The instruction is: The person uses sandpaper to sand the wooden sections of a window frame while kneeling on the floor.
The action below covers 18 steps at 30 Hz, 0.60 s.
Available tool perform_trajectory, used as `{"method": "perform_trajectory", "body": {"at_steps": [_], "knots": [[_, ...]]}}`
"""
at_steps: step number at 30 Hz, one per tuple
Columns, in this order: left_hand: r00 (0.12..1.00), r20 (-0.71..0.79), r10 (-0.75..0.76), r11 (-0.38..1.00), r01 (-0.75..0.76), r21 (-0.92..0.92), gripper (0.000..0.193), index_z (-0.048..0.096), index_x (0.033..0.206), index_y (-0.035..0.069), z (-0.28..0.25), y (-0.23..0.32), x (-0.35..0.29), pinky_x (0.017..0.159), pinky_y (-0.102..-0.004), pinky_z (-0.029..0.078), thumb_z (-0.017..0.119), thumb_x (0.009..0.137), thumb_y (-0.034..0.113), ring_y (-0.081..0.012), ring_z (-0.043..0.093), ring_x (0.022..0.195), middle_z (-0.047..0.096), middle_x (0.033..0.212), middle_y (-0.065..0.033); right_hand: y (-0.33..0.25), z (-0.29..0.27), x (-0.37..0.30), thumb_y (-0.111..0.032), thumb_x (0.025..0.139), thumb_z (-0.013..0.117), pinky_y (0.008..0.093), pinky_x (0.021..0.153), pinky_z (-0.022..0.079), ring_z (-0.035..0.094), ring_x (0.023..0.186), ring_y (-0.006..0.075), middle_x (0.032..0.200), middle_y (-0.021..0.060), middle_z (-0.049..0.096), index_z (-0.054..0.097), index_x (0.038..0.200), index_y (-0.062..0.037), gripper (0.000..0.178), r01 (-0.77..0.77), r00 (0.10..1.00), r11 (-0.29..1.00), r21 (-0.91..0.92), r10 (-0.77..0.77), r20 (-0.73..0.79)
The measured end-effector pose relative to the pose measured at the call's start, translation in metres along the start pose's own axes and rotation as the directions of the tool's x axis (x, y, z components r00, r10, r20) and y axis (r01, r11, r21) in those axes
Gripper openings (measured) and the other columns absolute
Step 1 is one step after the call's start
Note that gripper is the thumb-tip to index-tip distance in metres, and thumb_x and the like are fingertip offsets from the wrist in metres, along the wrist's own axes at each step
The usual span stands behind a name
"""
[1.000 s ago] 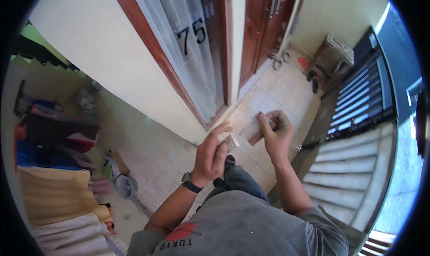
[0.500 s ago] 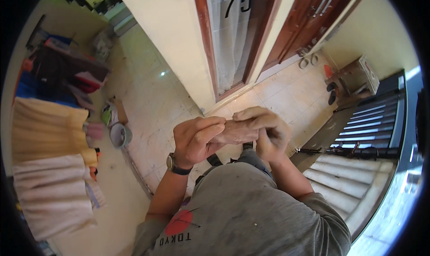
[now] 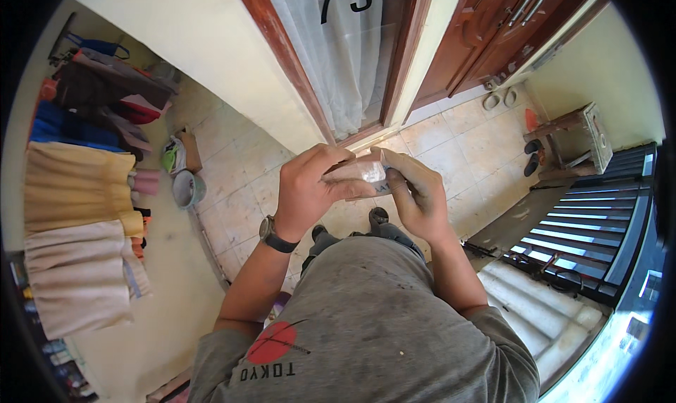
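Note:
In front of my chest, both hands hold a small, flat brownish piece with a pale, shiny patch. It looks like a folded sheet or packet; its exact kind I cannot make out. My left hand, with a watch on its wrist, pinches the left end between thumb and fingers. The right end is gripped by my right hand, its thumb on the near side. Dark marks show on the piece's lower right edge, beside the right thumb. Fingers hide both ends.
Clothes hang along the left wall, with a bucket on the floor beside them. Ahead stands a curtained window and a wooden door. At right are a small wooden bench, sandals and a dark metal gate.
My hands have moved slightly up and left in the picture. The piece now shows a pale, shiny patch where brown showed before. The view has shifted, and my feet now show below.

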<state>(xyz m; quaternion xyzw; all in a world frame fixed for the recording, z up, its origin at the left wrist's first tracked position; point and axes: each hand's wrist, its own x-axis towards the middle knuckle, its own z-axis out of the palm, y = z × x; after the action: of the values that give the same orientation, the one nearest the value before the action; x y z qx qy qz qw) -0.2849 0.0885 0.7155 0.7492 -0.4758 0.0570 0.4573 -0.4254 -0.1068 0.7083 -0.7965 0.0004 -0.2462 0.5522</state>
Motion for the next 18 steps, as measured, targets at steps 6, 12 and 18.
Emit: {"method": "perform_trajectory", "body": {"at_steps": [6, 12, 18], "knots": [[0.918, 0.050, -0.393, 0.862, 0.387, -0.328, 0.034, 0.076, 0.123, 0.000, 0.037, 0.016, 0.014, 0.075, -0.0286, 0.062, 0.091, 0.095, 0.012, -0.0122, 0.076, 0.089, 0.082, 0.102, -0.0080, 0.022, -0.031, 0.016, 0.002, 0.108, 0.064, 0.0302, 0.092, 0.055, 0.072, 0.113, 0.0195, 0.124, 0.0136, 0.077, 0.061, 0.153, 0.0056, 0.045, -0.385, 0.923, 0.762, 0.521, 0.328, 0.202], [0.943, -0.038, -0.330, 0.925, 0.315, -0.215, 0.034, 0.077, 0.133, -0.001, 0.049, 0.019, 0.030, 0.076, -0.0287, 0.063, 0.082, 0.100, 0.002, -0.0141, 0.078, 0.091, 0.083, 0.110, -0.0112, 0.021, -0.031, 0.026, 0.000, 0.109, 0.069, 0.0327, 0.103, 0.055, 0.068, 0.128, 0.0193, 0.143, 0.0152, 0.069, 0.051, 0.159, 0.0084, 0.054, -0.213, 0.976, 0.725, 0.655, 0.188, 0.109], [0.989, -0.023, -0.143, 0.955, 0.132, -0.264, 0.040, 0.073, 0.143, -0.001, 0.074, 0.029, 0.040, 0.089, -0.0294, 0.061, 0.073, 0.104, -0.002, -0.0175, 0.075, 0.114, 0.078, 0.131, -0.0180, 0.044, -0.039, 0.025, -0.003, 0.108, 0.072, 0.0335, 0.101, 0.057, 0.072, 0.118, 0.0168, 0.129, 0.0133, 0.076, 0.065, 0.143, 0.0081, 0.037, -0.280, 0.930, 0.758, 0.589, 0.366, -0.028]]}}
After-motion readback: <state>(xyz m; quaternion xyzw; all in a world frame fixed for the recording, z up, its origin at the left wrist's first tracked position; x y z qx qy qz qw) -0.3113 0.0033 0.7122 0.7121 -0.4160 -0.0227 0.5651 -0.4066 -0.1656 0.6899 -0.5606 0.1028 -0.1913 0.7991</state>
